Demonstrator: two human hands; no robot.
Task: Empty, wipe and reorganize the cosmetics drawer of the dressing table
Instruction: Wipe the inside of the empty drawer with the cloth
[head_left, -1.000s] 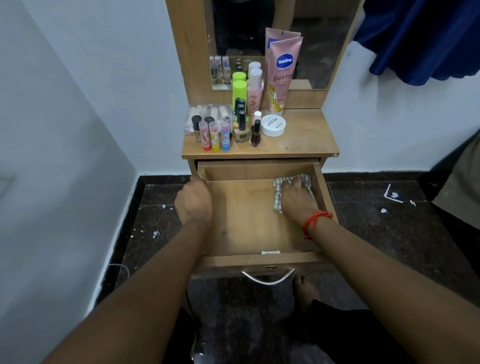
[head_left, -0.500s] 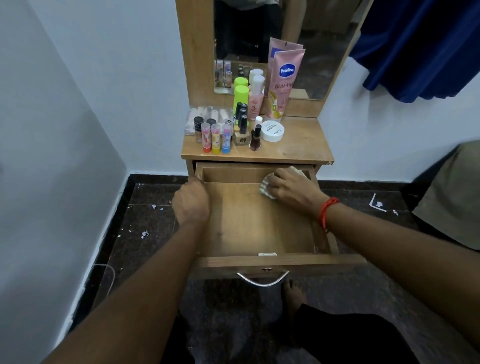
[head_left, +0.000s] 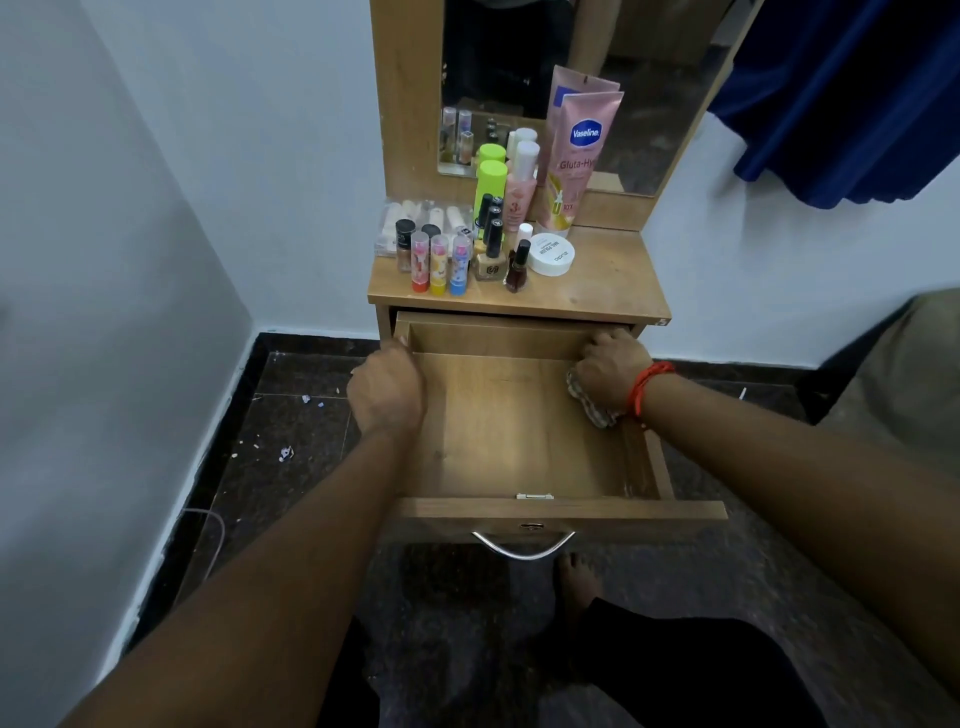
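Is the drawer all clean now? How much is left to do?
Emptying looks done: the drawer holds only the cloth, and the cosmetics stand on the tabletop. Wiping is under way: the right hand grips the cloth by the drawer's right wall, and the left hand holds its left wall. Left to do: finish wiping, then put the cosmetics back in order.

Open drawer (head_left: 519, 431), cloth (head_left: 586, 404) under right hand (head_left: 615, 371)
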